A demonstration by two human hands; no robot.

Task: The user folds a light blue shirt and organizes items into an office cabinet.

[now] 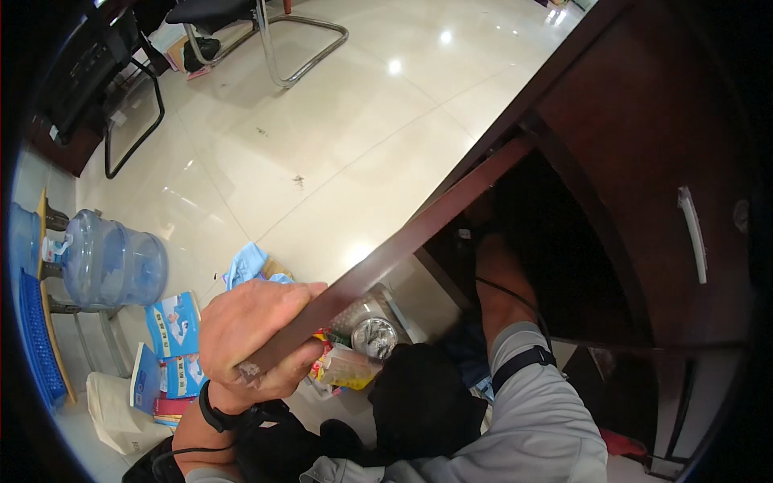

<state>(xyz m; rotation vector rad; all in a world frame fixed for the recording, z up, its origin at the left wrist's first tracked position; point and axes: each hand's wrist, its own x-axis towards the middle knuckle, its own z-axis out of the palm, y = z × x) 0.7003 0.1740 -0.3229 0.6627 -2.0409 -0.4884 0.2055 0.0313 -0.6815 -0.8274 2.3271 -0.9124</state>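
My left hand [259,338] grips the end of a dark reddish-brown wooden board [386,253], fingers on one side and thumb on the other. The board slants up to the right, where its far end meets the dark wooden cabinet [640,121]. My right arm reaches into the shadowed opening of that cabinet. Its hand [480,208] is only faintly visible there, too dark to tell what it holds or touches. Beneath the board, a metal mesh cup [374,338] and a red and yellow packet [347,368] are on the floor.
At the left are a large blue water bottle [115,259], several blue books [175,326], a cream bag [121,416] and a blue plastic basket [39,344]. Chairs with metal frames [314,60] stand at the top left. A white handle [692,235] is on the cabinet at right.
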